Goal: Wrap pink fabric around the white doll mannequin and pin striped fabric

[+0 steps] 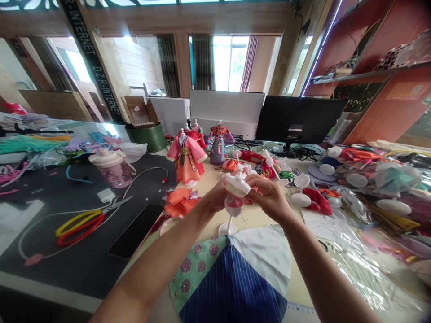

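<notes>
A small white doll mannequin (234, 210) stands upright on a thin rod with a round base (227, 229). A pink patterned band wraps its middle, and a small white doll garment (239, 183) covers its upper part. From the left side my left hand (217, 196) closes around the mannequin, its fingertips partly hidden behind it. My right hand (266, 193) pinches the white garment at its right side. Just in front of the base lies a round cloth (235, 278) with navy striped, green flowered and white panels.
Dressed doll mannequins (186, 157) stand behind to the left. Orange fabric (180, 202), a phone (136, 231), scissors (90, 220) and a pink bottle (112, 168) lie left. Bare mannequin stands and fabric piles (367, 163) crowd the right, with clear plastic bags (357, 269). Monitors (299, 119) stand at the back.
</notes>
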The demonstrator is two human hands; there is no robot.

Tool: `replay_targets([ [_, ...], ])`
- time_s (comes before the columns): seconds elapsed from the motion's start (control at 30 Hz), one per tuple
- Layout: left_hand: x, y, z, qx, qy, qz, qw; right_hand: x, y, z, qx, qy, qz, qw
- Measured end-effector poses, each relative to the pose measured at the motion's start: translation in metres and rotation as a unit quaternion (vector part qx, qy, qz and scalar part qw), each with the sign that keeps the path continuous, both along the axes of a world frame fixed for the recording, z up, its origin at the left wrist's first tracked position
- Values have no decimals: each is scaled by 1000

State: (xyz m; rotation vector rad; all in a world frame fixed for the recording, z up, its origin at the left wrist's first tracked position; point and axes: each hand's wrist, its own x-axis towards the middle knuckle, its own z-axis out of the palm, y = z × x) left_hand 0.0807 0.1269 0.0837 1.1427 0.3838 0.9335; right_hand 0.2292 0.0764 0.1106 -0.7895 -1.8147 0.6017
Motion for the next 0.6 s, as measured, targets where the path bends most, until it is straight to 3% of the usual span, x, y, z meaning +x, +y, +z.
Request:
replay_targets([
  [0.13, -7, -4, 1, 18, 24, 63, 998, -4, -1, -2, 15, 18, -8, 1000],
  [0.3, -29, -31, 1, 81, 20, 252, 964, -10, -6, -3, 27, 19, -40, 999],
  [0.37, -34, -44, 1, 193, 79, 310, 928, -13, -9, -3, 33, 21, -50, 998],
  [0.47, -34, -56, 3, 360, 189, 367, 837, -16, -12, -5, 48, 18, -61, 997],
  [0.53, -32, -58, 3, 406, 216, 388, 799, -18, -14, -5, 63, 12, -69, 996],
  [0.6, -31, -57, 3, 425, 222, 394, 784, -20, -17, -5, 76, 8, -69, 995],
])
